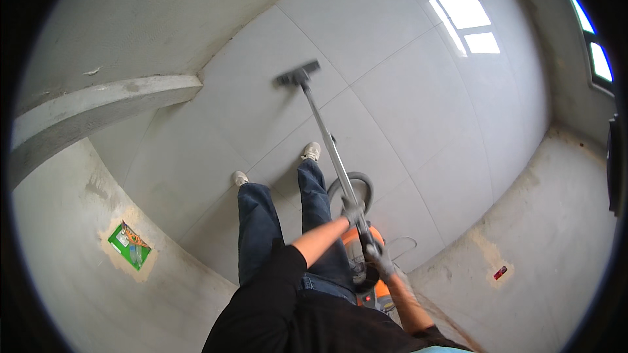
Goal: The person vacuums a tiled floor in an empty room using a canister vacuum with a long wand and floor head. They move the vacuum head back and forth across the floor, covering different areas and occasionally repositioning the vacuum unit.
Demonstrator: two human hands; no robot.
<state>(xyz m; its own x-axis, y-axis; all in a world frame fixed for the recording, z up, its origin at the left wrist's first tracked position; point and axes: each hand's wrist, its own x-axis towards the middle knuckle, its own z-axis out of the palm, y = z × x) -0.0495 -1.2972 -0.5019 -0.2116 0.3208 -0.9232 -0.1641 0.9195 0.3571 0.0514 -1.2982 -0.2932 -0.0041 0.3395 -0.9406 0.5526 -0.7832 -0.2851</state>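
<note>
A long silver vacuum wand (332, 150) slants up and left over the floor. Its dark floor nozzle (298, 73) rests on the grey tiles, slightly smeared by motion. My left hand (353, 212), in a grey glove, is closed around the wand's lower stretch. Nearer my body, my right hand (379, 260), also gloved, grips the dark handle end of the wand. Beside my right leg stands an orange and black vacuum cleaner (375, 230), partly hidden by my arms. Its grey hose (364, 183) loops behind the wand.
Large grey floor tiles (418, 104) spread ahead, reflecting a window. A low concrete ledge (111, 101) juts in from the left wall. Bare plaster walls bear a green electrical box (131, 246) and a small red box (500, 272). A thin cord (411, 240) lies by the vacuum cleaner.
</note>
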